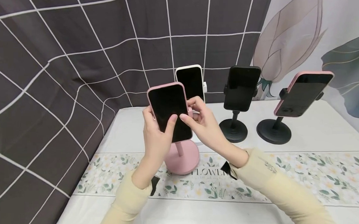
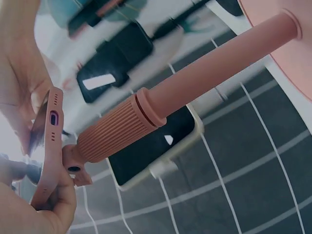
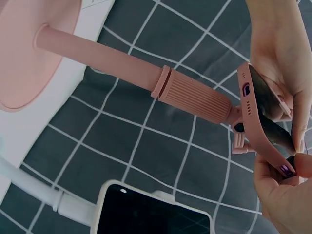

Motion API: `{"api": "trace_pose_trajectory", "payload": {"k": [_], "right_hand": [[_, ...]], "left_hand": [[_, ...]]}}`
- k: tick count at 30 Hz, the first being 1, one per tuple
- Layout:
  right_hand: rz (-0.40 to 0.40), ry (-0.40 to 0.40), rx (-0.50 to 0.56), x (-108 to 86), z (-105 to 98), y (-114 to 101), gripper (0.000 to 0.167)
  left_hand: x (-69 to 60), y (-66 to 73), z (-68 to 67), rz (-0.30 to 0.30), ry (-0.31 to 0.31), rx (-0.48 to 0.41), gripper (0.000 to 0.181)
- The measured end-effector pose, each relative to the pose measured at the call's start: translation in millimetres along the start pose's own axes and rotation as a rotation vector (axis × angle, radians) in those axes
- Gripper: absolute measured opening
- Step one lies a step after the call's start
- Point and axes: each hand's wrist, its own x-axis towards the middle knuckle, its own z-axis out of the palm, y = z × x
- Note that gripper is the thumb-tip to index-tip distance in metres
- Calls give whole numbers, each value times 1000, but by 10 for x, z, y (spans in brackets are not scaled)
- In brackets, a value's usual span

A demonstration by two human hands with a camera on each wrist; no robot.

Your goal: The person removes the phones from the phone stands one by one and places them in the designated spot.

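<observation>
A phone in a pink case [image 1: 167, 109] sits at the top of a pink phone stand [image 1: 184, 158], its dark screen facing me. My left hand [image 1: 157, 136] grips the phone's left edge, thumb on the lower screen and fingers behind. From the other side, my right hand [image 1: 208, 125] holds the right edge near a pink clamp arm, thumb also on the screen. The left wrist view shows the phone's bottom edge with its charging port, beside the stand's ribbed collar [image 2: 114, 130]. How the clamp sits behind the phone is mostly hidden.
Close behind stands a white-framed phone [image 1: 191, 78] on a white stand. To the right are a black phone [image 1: 241, 88] and another pink-cased phone [image 1: 303, 95], each on a black stand. A floral runner [image 1: 308, 176] crosses the white table; dark gridded cloth [image 1: 109, 28] hangs behind.
</observation>
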Motion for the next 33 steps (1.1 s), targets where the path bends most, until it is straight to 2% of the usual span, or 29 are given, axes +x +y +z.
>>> {"api": "trace_pose_trajectory", "payload": {"k": [4, 7, 9, 12, 16, 22, 28, 33], "right_hand": [[13, 29, -17, -155, -161, -74, 22], [-12, 49, -45, -245, -286, -67, 23], [-33, 63, -63, -288, -356, -50, 23], [-54, 92, -83, -344, -429, -18, 23], [-33, 129, -94, -389, -504, 31, 22], [7, 130, -97, -382, -657, 78, 22], [2, 98, -121, -374, -771, 131, 19], [8, 90, -124, -360, -812, 146, 20]], "left_hand": [[-53, 94, 79, 11, -122, -158, 43], [-83, 141, 156, -4, -211, -260, 41], [-96, 161, 216, -14, -248, -302, 41], [-110, 169, 313, -21, -269, -332, 41], [-126, 157, 443, -28, -278, -338, 42], [-97, 138, 604, -43, -302, -325, 45], [-78, 91, 668, -43, -355, -285, 42], [-71, 57, 682, -24, -364, -263, 40]]}}
